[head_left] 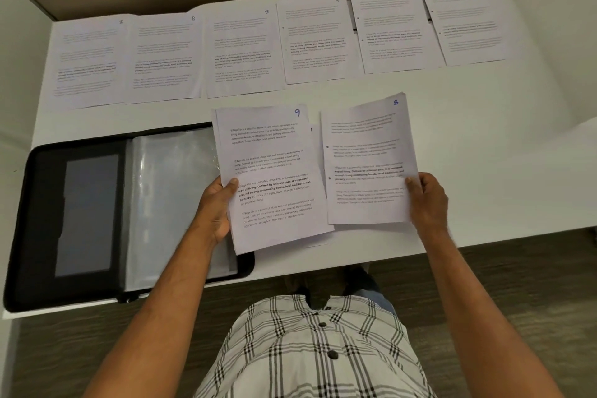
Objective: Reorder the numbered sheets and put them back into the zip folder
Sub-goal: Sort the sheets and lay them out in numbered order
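Checked shirt [310, 352] at the bottom, both arms out over the table [484, 145]. Left hand [218, 207] pinches sheet 9 [271, 178] by its near-left edge, thumb on top, likely to read the number. Right hand [426, 200] grips sheet 8 [365, 158] at its right edge, lifted apart; it may top a few sheets. Beyond both hands, sheets 1 to 6 [245, 48] lie in a row for ordering. Left of the left hand, the folder [80, 213] lies unzipped, waiting.
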A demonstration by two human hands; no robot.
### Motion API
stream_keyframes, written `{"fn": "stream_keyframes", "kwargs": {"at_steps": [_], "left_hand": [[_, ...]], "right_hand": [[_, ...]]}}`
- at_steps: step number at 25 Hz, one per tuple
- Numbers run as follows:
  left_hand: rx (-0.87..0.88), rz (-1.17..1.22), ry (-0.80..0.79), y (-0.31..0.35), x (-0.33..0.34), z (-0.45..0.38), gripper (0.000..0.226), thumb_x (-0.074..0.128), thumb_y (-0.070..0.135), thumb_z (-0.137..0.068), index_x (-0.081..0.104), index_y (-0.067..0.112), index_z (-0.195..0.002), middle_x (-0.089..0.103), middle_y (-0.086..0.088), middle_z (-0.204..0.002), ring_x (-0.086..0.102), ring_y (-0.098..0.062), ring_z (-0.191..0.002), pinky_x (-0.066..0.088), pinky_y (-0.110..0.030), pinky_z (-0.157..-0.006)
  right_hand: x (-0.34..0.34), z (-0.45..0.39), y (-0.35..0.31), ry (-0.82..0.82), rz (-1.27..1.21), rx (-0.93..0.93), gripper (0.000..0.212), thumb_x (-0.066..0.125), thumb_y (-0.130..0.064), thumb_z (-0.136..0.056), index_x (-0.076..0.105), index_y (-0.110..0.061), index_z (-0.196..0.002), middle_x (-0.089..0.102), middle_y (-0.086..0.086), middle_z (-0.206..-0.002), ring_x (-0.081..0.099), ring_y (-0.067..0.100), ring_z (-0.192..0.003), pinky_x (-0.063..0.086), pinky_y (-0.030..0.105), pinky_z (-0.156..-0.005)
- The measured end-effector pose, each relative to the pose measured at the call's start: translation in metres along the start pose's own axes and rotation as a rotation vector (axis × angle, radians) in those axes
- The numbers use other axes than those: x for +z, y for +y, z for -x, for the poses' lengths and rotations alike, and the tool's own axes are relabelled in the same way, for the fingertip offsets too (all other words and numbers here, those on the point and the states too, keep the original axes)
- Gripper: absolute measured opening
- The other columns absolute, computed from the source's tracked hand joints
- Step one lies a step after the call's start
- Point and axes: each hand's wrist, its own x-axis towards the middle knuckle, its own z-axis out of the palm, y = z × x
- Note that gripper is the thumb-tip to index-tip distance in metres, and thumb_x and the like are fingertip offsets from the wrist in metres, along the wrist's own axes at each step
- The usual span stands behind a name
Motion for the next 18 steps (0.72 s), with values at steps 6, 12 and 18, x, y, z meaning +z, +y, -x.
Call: {"fn": "stream_keyframes", "kwargs": {"at_steps": [6,12,18], "left_hand": [[0.01,-0.011,0.03,0.002,0.001,-0.004,0.023,0.052,0.01,-0.105,0.068,0.019,-0.12,0.077,-0.002,-0.112,0.074,-0.02,-0.1,0.063,-0.037,-0.082],[0.019,0.0,0.032,0.005,0.006,-0.008,0.023,0.052,0.01,-0.105,0.067,0.018,-0.119,0.077,-0.003,-0.113,0.074,-0.02,-0.099,0.062,-0.037,-0.084],[0.012,0.006,0.033,0.005,0.003,-0.007,0.023,0.051,0.01,-0.105,0.067,0.018,-0.12,0.077,-0.002,-0.112,0.073,-0.021,-0.104,0.062,-0.037,-0.082]], "right_hand": [[0.007,0.006,0.015,0.123,0.449,-0.148,0.068,0.065,-0.043,-0.1,0.039,-0.013,-0.155,0.045,0.018,-0.153,0.043,0.039,-0.139,0.042,0.054,-0.109],[0.045,0.018,0.025,-0.184,0.601,-0.309,0.091,0.048,-0.076,-0.096,0.019,-0.025,-0.166,0.008,0.011,-0.175,0.002,0.035,-0.162,0.005,0.051,-0.128],[0.044,0.021,0.042,-0.188,0.638,-0.34,0.097,0.034,-0.083,-0.092,0.007,-0.03,-0.168,-0.005,0.007,-0.176,-0.01,0.031,-0.162,0.002,0.055,-0.13]]}}
